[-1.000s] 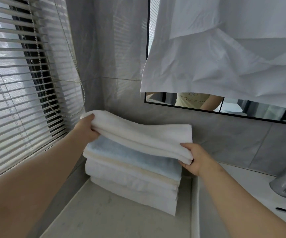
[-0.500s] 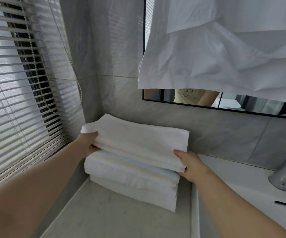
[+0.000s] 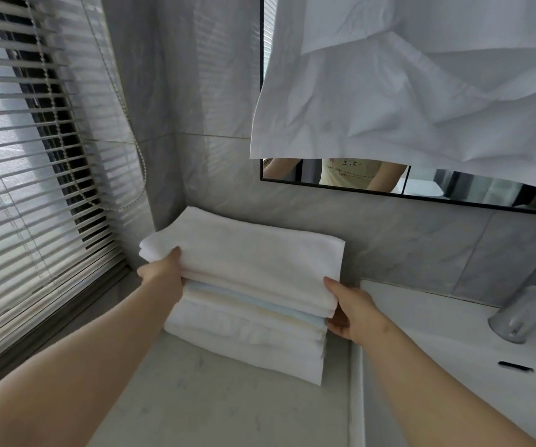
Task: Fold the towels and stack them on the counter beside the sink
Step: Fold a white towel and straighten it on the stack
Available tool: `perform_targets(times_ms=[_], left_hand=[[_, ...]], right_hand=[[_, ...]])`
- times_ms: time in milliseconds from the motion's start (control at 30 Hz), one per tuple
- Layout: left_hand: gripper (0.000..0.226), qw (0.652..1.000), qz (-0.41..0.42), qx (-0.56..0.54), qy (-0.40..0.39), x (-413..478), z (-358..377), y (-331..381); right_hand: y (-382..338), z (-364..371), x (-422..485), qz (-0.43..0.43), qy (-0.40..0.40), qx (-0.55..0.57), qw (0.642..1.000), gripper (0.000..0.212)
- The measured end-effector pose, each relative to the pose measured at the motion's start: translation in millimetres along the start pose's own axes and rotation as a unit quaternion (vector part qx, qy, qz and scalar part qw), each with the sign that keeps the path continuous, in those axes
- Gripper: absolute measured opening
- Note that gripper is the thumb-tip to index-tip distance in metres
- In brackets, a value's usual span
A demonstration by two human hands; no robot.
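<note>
I see the stack of folded towels on the pale counter, pushed into the corner where the grey wall meets the window blinds. The folded white towel lies on top of the stack, roughly squared with the layers under it; a pale blue edge and a cream edge show just beneath it at the stack's right front.

My left hand grips the left end of that top towel, thumb on its upper face, the other fingers tucked under and out of sight. My right hand is at the stack's right front corner, thumb pressed against the top towel's edge, fingers curled beneath it against the layers below.

Right of the stack, the white sink begins, with a chrome faucet at its far side. Above the stack, a white cloth hangs over the black-framed mirror.
</note>
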State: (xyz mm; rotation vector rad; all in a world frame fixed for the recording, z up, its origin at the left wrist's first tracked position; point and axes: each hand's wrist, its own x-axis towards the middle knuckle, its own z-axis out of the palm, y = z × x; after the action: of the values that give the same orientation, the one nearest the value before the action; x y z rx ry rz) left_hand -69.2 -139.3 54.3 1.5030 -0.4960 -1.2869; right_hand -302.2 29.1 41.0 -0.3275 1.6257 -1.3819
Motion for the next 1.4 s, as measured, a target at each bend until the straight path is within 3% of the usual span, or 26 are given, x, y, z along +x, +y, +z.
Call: perform_targets(times_ms=[133,267,433,600,767,900,1067,1167,1300,1400], left_hand=[[0.106,0.997,-0.072,-0.024,-0.01,-32,3,-23],[0.088,0.982,-0.16,-0.033,-0.094,-63,14,-35],[0.069,0.968,-0.198,0.005,-0.155,-102,26,-46],[0.054,0.956,-0.224,-0.003,-0.191,-123,34,-52],[0.062,0.947,-0.232,0.004,-0.222,-124,34,-50],[0.067,0.938,-0.246,-0.001,-0.242,-120,31,-50],[0.067,0.942,-0.232,-0.002,-0.244,-115,29,-44],[0.062,0.944,-0.235,-0.019,-0.231,-111,29,-37],[0.059,0.954,-0.22,-0.055,-0.196,-103,31,-27],[0.057,0.964,-0.199,-0.035,-0.171,-99,28,-30]], right_hand=[[4,-5,-7,0.042,-0.019,-0.017,0.999,0.03],[1,-7,-10,0.058,-0.009,-0.009,0.998,0.031],[-3,-9,-18,0.056,-0.02,-0.041,0.997,0.031],[-11,-10,-21,0.058,-0.053,0.054,0.995,0.027],[-18,-6,-21,0.028,-0.066,0.11,0.991,0.018],[-9,-2,-18,0.061,-0.082,0.069,0.992,0.028],[-13,7,-10,0.075,-0.094,0.071,0.99,0.039],[-20,14,-5,0.055,-0.067,0.039,0.995,0.032],[-36,21,-2,-0.048,-0.048,0.024,0.997,0.014],[-33,21,-5,-0.026,-0.055,0.045,0.997,0.012]])
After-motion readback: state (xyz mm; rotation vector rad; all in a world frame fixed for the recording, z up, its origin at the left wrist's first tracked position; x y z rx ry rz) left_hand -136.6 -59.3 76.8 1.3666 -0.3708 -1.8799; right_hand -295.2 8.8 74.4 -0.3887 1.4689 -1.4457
